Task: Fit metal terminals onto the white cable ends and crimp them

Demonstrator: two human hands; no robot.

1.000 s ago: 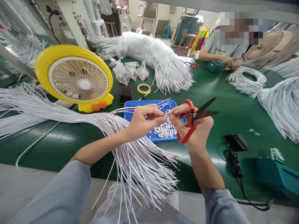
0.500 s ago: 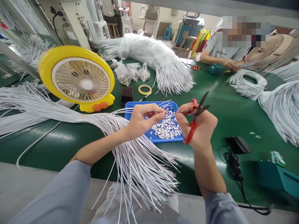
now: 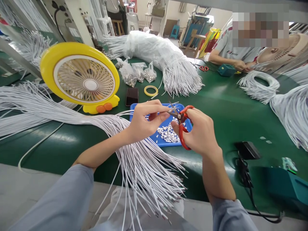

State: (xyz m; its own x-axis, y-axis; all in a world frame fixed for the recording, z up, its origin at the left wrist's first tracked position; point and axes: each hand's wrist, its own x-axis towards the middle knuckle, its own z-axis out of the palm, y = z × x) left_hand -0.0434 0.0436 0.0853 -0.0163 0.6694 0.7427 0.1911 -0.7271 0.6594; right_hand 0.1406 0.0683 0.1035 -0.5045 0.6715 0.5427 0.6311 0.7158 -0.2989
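Note:
My left hand (image 3: pixel 148 120) pinches the end of a white wire above the blue tray (image 3: pixel 154 145). A pair of red-handled scissors (image 3: pixel 180 117) is in my right hand (image 3: pixel 201 130), its blades parted and pointing left at my left fingertips. Just where the blades meet the wire is too small to make out. Small silvery metal terminals (image 3: pixel 169 133) lie heaped in the tray, partly covered by my hands. Under my left forearm a thick bundle of white wires (image 3: pixel 144 173) fans out toward the table's front edge.
A yellow fan (image 3: pixel 80 78) stands at left. Behind the tray are a phone (image 3: pixel 132 97), a tape roll (image 3: pixel 151 91), bags of metal parts (image 3: pixel 138 74) and a wrapped wire bundle (image 3: pixel 154 48). A black adapter (image 3: pixel 247 150) and green device (image 3: pixel 286 187) sit at right. Across works another person (image 3: pixel 240 61).
My right hand has moved left and turned the scissors, so the blades now point left at my left fingertips instead of up and right. My left hand keeps its pinch.

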